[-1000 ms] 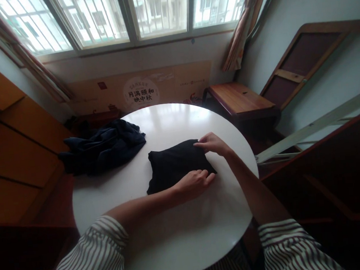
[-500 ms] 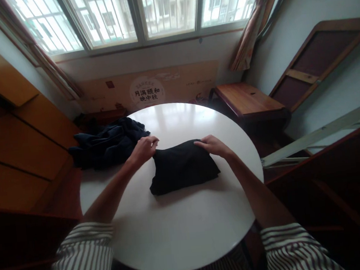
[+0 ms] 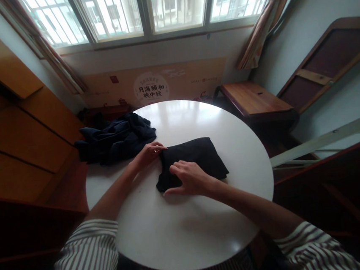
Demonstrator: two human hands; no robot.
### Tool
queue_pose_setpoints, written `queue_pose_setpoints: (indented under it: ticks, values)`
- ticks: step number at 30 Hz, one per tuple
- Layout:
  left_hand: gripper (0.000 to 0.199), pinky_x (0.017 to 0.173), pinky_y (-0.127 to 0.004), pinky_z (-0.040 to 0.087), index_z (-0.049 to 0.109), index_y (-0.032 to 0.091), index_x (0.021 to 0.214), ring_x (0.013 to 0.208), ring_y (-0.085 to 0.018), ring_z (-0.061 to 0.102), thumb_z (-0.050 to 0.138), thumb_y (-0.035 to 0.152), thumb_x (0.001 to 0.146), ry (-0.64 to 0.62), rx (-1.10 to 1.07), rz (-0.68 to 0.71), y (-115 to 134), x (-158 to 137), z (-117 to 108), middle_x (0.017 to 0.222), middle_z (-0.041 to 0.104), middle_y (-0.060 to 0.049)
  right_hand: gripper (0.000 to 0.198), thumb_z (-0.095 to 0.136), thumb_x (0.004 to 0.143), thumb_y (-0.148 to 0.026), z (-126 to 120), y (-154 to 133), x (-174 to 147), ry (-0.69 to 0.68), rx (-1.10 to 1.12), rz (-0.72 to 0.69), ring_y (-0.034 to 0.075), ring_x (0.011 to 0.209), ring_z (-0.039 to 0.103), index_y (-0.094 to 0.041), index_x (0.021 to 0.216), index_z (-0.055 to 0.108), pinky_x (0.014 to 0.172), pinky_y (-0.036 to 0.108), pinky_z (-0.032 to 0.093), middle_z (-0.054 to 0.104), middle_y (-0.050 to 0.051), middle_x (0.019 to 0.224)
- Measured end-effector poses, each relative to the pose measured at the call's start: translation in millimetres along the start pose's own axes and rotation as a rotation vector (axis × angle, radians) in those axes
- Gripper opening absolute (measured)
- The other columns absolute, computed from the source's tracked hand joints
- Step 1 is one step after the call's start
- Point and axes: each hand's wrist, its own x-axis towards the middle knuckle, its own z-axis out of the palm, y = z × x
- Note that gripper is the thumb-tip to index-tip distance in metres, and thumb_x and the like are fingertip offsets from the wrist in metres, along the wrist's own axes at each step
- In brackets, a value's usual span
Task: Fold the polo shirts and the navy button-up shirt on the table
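A black folded garment (image 3: 201,154) lies flat on the round white table (image 3: 189,231). My left hand (image 3: 150,153) is at its far left corner, fingertips pinched on the cloth edge. Over the garment's near left part is my right hand (image 3: 189,178), its thumb spread away from the curled fingers. The thumb reaches the near left edge, and nothing shows gripped in that hand. Part of the cloth is hidden beneath it.
A heap of dark blue clothing (image 3: 113,139) sits at the table's far left, hanging past the rim. Beyond the table on the right stands a low wooden table (image 3: 256,98). Wooden cabinets (image 3: 14,134) line the left side, and windows (image 3: 174,6) the back.
My right hand has left the garment's far right corner and come across to its near left part. My left hand stays at the far left corner. The whole view has shifted slightly.
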Motion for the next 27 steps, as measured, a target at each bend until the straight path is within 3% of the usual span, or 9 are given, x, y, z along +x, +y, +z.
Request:
queue_pose_setpoints:
  ticks: [5,9,11,14,16,18,22,25,27]
  values:
    - [0.028,0.078,-0.026,0.052,0.076,0.015,0.096,0.088,-0.018,0.068,0.05,0.017,0.084,0.086,-0.021,0.045,-13.5,1.0,4.1,0.096,0.074,-0.008,0.026,0.041,0.103,-0.035,18.9,-15.4,-2.8,-0.164,-0.1,-0.174,0.018,0.073,0.055,-0.019,0.096,0.061,0.058,0.031,0.03,0.064,0.008,0.089]
    - [0.032,0.07,-0.028,0.054,0.076,0.012,0.097,0.082,-0.02,0.069,0.049,0.015,0.079,0.037,-0.05,-0.008,-20.4,1.9,3.2,0.091,0.075,-0.008,0.028,0.044,0.102,-0.038,13.6,-8.3,-3.5,-0.133,-0.009,-0.202,0.016,0.071,0.055,-0.018,0.089,0.059,0.056,0.028,0.028,0.063,0.005,0.084]
    - [0.035,0.073,-0.03,0.055,0.075,0.013,0.099,0.089,-0.021,0.068,0.047,0.011,0.078,0.023,0.036,0.022,-15.9,1.1,-0.9,0.102,0.073,-0.01,0.034,0.046,0.101,-0.044,5.9,3.8,-2.1,-0.058,0.07,-0.127,0.015,0.069,0.055,-0.019,0.081,0.058,0.058,0.027,0.031,0.061,0.003,0.078]
    - [0.042,0.091,-0.04,0.052,0.073,0.014,0.107,0.109,-0.026,0.061,0.048,0.004,0.075,0.108,0.343,0.123,5.8,-2.5,-8.2,0.121,0.066,-0.012,0.037,0.044,0.102,-0.038,-9.7,41.0,-1.1,0.174,0.096,0.125,0.016,0.071,0.055,-0.018,0.074,0.059,0.066,0.028,0.04,0.059,0.004,0.075]
    - [0.042,0.099,-0.044,0.047,0.069,0.015,0.114,0.113,-0.026,0.058,0.048,0.004,0.08,0.118,0.488,0.19,29.6,-7.5,-8.3,0.123,0.064,-0.013,0.03,0.048,0.099,-0.034,-19.8,74.6,-3.8,0.347,0.066,0.271,0.02,0.083,0.059,-0.017,0.08,0.064,0.079,0.032,0.046,0.062,0.008,0.085]
    - [0.038,0.101,-0.043,0.045,0.064,0.017,0.123,0.113,-0.025,0.057,0.052,0.013,0.088,0.004,0.505,0.275,56.7,-15.3,-1.0,0.124,0.064,-0.012,0.023,0.056,0.095,-0.036,-26.7,106.3,-9.2,0.416,0.068,0.319,0.025,0.101,0.059,-0.016,0.095,0.069,0.094,0.039,0.046,0.065,0.012,0.103]
    - [0.064,0.107,-0.046,0.038,0.048,0.019,0.142,0.127,-0.03,0.049,0.068,0.039,0.085,-0.309,0.518,0.441,97.6,-34.7,27.4,0.142,0.053,-0.014,0.04,0.064,0.089,-0.04,-30.5,140.4,-19.3,0.225,0.226,0.34,0.027,0.116,0.059,-0.016,0.121,0.065,0.104,0.04,0.044,0.065,0.014,0.125]
    - [0.055,0.113,-0.052,0.028,0.049,0.024,0.141,0.134,-0.03,0.044,0.064,0.028,0.088,-0.402,0.584,0.501,103.6,-40.9,39.5,0.145,0.052,-0.011,0.034,0.068,0.086,-0.038,-35.8,144.7,-22.9,0.102,0.297,0.399,0.025,0.105,0.065,-0.017,0.113,0.069,0.096,0.036,0.049,0.071,0.011,0.113]
    - [0.043,0.115,-0.055,0.023,0.058,0.026,0.132,0.136,-0.028,0.043,0.058,0.016,0.09,-0.381,0.623,0.524,96.6,-37.2,38.1,0.137,0.059,-0.007,0.028,0.073,0.082,-0.036,-44.4,143.9,-27.1,0.046,0.279,0.486,0.024,0.093,0.067,-0.015,0.101,0.07,0.085,0.033,0.052,0.073,0.01,0.1]
